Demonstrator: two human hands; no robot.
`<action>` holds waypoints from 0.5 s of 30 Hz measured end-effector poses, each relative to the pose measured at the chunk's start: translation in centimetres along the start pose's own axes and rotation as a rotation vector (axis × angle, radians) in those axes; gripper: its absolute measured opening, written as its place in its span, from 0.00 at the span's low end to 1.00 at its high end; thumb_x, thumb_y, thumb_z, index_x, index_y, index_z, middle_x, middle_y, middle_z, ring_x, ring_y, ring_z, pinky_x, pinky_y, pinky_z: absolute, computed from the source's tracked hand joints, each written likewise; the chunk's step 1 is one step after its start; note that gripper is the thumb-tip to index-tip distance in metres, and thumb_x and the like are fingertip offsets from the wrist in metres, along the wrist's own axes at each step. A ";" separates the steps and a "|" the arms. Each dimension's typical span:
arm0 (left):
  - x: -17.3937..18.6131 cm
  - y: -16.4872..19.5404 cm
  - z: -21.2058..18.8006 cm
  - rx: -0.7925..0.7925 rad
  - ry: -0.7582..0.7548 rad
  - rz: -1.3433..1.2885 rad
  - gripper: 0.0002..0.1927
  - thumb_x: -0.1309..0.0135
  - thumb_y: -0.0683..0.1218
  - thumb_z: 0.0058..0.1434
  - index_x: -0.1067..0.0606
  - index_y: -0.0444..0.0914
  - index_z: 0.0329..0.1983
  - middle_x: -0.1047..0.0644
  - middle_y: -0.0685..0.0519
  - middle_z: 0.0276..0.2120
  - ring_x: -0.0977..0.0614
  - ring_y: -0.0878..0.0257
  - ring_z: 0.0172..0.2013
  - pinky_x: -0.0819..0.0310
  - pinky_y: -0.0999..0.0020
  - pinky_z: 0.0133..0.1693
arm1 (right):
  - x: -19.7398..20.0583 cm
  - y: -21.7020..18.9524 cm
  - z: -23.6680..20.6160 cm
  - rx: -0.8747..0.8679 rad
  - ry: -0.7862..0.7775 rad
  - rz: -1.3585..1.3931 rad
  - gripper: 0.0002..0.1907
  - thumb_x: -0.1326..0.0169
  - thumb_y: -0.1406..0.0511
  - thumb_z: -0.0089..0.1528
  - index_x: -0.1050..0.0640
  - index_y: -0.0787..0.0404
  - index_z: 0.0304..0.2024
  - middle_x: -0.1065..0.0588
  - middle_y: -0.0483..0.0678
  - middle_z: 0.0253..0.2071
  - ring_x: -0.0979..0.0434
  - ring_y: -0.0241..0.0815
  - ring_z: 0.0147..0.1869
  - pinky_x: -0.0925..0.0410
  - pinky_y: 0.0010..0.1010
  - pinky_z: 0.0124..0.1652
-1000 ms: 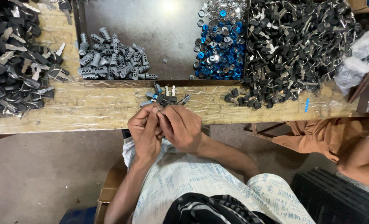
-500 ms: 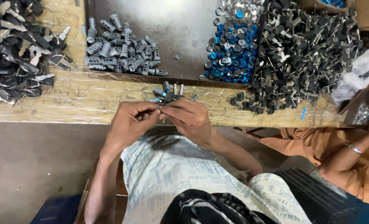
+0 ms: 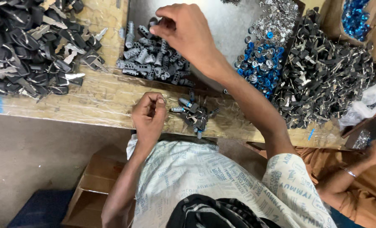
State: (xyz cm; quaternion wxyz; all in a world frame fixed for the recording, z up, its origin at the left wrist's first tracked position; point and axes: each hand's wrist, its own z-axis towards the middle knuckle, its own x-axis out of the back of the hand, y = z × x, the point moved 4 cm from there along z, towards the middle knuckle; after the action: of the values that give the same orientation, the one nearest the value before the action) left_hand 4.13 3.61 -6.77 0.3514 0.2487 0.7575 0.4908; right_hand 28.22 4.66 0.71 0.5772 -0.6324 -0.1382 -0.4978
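Right hand point(image 3: 185, 27) pinching grey metal cylinder point(image 3: 153, 30) off pile point(image 3: 154, 59): small, stiff, light, ribbed; grip across sides. Left hand point(image 3: 149, 114) curled, pinching small part, kind unclear.

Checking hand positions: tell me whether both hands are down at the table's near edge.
No: only the left hand is; the right hand reaches over the grey cylinders.

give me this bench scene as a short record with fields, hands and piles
right hand: fingers pinched over the heap of grey ribbed metal cylinders on the dark steel tray
left hand: curled at the wooden bench edge, beside a small cluster of assembled grey parts
left pile: black-headed keys
middle pile: round blue caps
right pile: black and silver key parts
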 end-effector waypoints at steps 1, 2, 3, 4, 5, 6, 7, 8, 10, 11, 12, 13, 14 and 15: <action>0.0 0.0 0.0 -0.002 -0.004 0.011 0.03 0.50 0.39 0.73 0.28 0.35 0.41 0.31 0.63 0.25 0.33 0.78 0.24 0.39 0.79 0.25 | -0.6 -0.3 0.3 0.002 -0.016 -0.036 0.12 0.33 0.65 0.60 0.20 0.68 0.38 0.21 0.56 0.29 0.21 0.54 0.30 0.31 0.40 0.31; -0.1 0.1 0.1 -0.008 -0.014 0.032 0.04 0.50 0.39 0.73 0.28 0.35 0.40 0.32 0.63 0.25 0.33 0.78 0.24 0.40 0.79 0.26 | -0.8 -0.3 0.3 -0.009 -0.028 -0.068 0.11 0.33 0.66 0.60 0.20 0.67 0.38 0.21 0.56 0.30 0.21 0.55 0.32 0.31 0.41 0.33; -0.1 0.2 0.2 -0.016 -0.018 0.054 0.04 0.49 0.39 0.73 0.28 0.35 0.40 0.32 0.63 0.25 0.34 0.78 0.24 0.41 0.79 0.26 | -0.8 -0.2 0.0 -0.015 -0.040 -0.097 0.10 0.34 0.67 0.59 0.20 0.66 0.37 0.22 0.56 0.31 0.21 0.56 0.34 0.30 0.43 0.35; -0.1 0.4 0.3 -0.021 -0.023 0.078 0.04 0.49 0.39 0.73 0.28 0.35 0.40 0.32 0.63 0.25 0.34 0.78 0.25 0.42 0.79 0.26 | -0.6 0.1 -0.3 -0.024 -0.053 -0.124 0.09 0.34 0.68 0.59 0.20 0.66 0.37 0.22 0.56 0.32 0.20 0.57 0.35 0.30 0.44 0.37; -0.1 0.6 0.4 0.007 -0.039 0.030 0.04 0.49 0.38 0.73 0.28 0.35 0.40 0.32 0.62 0.25 0.34 0.77 0.24 0.41 0.78 0.26 | 0.1 0.6 -1.1 -0.051 -0.003 -0.127 0.09 0.34 0.69 0.60 0.20 0.66 0.40 0.22 0.56 0.34 0.20 0.57 0.36 0.30 0.44 0.37; -0.1 0.8 0.5 0.034 -0.062 -0.018 0.04 0.49 0.38 0.73 0.28 0.34 0.40 0.32 0.62 0.25 0.34 0.77 0.24 0.40 0.78 0.26 | 1.2 1.1 -2.2 -0.082 0.052 -0.133 0.10 0.35 0.69 0.60 0.20 0.66 0.42 0.21 0.56 0.36 0.20 0.56 0.36 0.30 0.44 0.37; -0.3 1.1 0.6 0.057 -0.087 -0.069 0.04 0.50 0.38 0.73 0.28 0.34 0.40 0.31 0.61 0.25 0.33 0.77 0.24 0.39 0.78 0.26 | 2.4 1.7 -3.0 -0.109 0.108 -0.145 0.10 0.35 0.69 0.61 0.20 0.66 0.44 0.21 0.56 0.38 0.20 0.56 0.37 0.30 0.43 0.37; -0.4 1.4 0.8 0.095 -0.103 -0.137 0.05 0.51 0.38 0.73 0.28 0.34 0.39 0.30 0.60 0.26 0.32 0.76 0.24 0.38 0.78 0.25 | 3.0 1.8 -3.5 -0.074 0.085 -0.160 0.10 0.35 0.70 0.62 0.19 0.66 0.46 0.21 0.56 0.39 0.20 0.56 0.38 0.29 0.43 0.38; -0.4 2.2 0.8 0.194 -0.145 -0.267 0.06 0.54 0.37 0.73 0.28 0.33 0.39 0.26 0.56 0.30 0.30 0.74 0.24 0.36 0.77 0.25 | 3.9 1.2 -5.0 -0.029 0.038 -0.187 0.11 0.35 0.70 0.64 0.19 0.65 0.48 0.22 0.57 0.41 0.21 0.56 0.41 0.29 0.42 0.40; -0.4 2.8 0.8 0.214 -0.192 -0.259 0.06 0.54 0.37 0.73 0.28 0.32 0.39 0.25 0.55 0.30 0.29 0.73 0.24 0.36 0.76 0.25 | 4.5 0.5 -6.2 -0.049 0.048 -0.116 0.11 0.36 0.71 0.65 0.19 0.64 0.50 0.22 0.56 0.43 0.20 0.53 0.42 0.28 0.39 0.40; -0.6 3.4 0.8 0.233 -0.234 -0.255 0.07 0.54 0.37 0.73 0.28 0.32 0.39 0.25 0.53 0.31 0.29 0.72 0.25 0.36 0.76 0.25 | 5.3 -0.8 -8.1 -0.064 0.056 -0.044 0.12 0.37 0.72 0.66 0.20 0.63 0.51 0.22 0.55 0.45 0.19 0.49 0.43 0.27 0.36 0.41; -0.8 3.9 0.5 0.255 -0.262 -0.255 0.07 0.54 0.37 0.73 0.27 0.31 0.39 0.24 0.51 0.32 0.28 0.71 0.25 0.37 0.76 0.26 | 5.8 -2.5 -10.2 -0.075 0.052 0.034 0.12 0.38 0.72 0.66 0.20 0.62 0.53 0.22 0.55 0.47 0.18 0.46 0.44 0.25 0.32 0.41; -1.1 4.4 0.1 0.290 -0.284 -0.308 0.07 0.53 0.37 0.72 0.27 0.30 0.39 0.24 0.51 0.32 0.29 0.70 0.24 0.37 0.75 0.25 | 6.0 -4.1 -12.3 -0.118 0.035 0.129 0.14 0.38 0.73 0.66 0.20 0.61 0.54 0.20 0.53 0.47 0.18 0.43 0.43 0.26 0.31 0.40; -1.5 4.8 -0.1 0.320 -0.307 -0.360 0.07 0.53 0.37 0.72 0.26 0.30 0.39 0.24 0.50 0.31 0.29 0.70 0.23 0.37 0.75 0.24 | 6.0 -5.7 -14.3 -0.157 0.022 0.223 0.15 0.38 0.74 0.65 0.19 0.60 0.54 0.18 0.51 0.46 0.18 0.41 0.42 0.27 0.29 0.39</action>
State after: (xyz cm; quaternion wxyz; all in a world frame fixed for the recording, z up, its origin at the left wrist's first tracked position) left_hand 5.17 4.41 -1.89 0.4999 0.2338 0.7951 0.2514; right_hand 20.05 -8.50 6.49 0.5793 -0.6816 -0.0213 -0.4467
